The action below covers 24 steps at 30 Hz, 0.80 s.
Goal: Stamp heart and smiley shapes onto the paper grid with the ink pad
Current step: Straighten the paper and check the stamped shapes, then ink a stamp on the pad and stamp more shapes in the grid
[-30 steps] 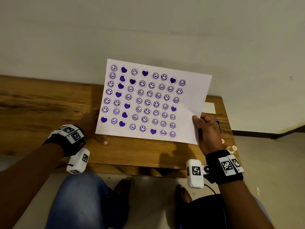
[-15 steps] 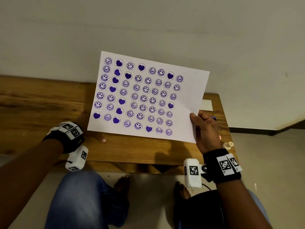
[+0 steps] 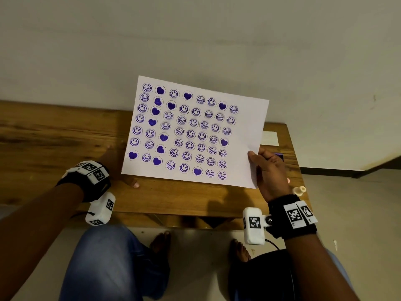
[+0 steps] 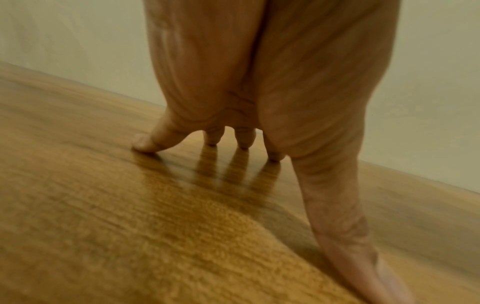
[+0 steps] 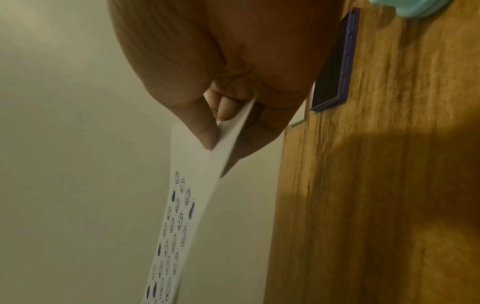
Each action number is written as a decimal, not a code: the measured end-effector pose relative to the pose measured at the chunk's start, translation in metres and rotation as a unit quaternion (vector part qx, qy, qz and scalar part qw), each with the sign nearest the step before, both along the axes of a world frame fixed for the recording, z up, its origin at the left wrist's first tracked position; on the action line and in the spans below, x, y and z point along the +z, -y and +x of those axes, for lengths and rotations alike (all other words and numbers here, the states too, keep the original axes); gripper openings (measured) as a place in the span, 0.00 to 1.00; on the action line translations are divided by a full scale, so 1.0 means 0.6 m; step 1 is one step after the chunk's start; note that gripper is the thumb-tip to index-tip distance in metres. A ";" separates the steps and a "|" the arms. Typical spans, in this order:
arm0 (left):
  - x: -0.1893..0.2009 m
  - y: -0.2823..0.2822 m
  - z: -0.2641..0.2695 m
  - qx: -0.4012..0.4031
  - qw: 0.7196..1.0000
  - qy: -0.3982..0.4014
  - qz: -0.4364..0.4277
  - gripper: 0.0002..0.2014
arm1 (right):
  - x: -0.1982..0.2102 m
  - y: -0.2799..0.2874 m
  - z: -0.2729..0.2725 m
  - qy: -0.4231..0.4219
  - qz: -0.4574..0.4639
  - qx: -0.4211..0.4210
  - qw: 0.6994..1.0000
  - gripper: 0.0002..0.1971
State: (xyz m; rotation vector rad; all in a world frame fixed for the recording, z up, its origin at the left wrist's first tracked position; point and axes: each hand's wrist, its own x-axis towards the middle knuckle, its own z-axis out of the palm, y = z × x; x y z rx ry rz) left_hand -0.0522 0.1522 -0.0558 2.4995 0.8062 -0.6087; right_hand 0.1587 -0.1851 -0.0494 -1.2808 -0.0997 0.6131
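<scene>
The white paper grid [image 3: 249, 131] is full of purple smileys and hearts and is held up off the wooden table [image 3: 54, 135], tilted toward me. My right hand [image 3: 265, 170] pinches its right edge between thumb and fingers; the right wrist view shows the paper [image 5: 192, 185] edge-on in that right hand [image 5: 215, 131]. My left hand [image 3: 121, 168] rests spread on the table, partly hidden behind the sheet's lower left corner. In the left wrist view the left hand's fingertips [image 4: 145, 144] touch the wood and hold nothing. The purple ink pad [image 5: 335, 65] lies open on the table behind my right hand.
A small white card [image 3: 270, 138] lies at the table's far right. A pale stamp [image 3: 299, 190] stands near the right front edge, and a teal object [image 5: 413, 8] lies beside the ink pad. A wall backs the table. My knees and bare feet are below its front edge.
My right hand has lifted the sheet a little higher and shifted it left over the second. My left hand stays flat on the table.
</scene>
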 end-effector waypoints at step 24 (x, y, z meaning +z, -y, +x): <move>-0.065 -0.042 0.001 0.029 0.998 -0.057 0.003 0.74 | -0.056 -0.013 0.010 0.279 -0.468 0.102 0.832 0.20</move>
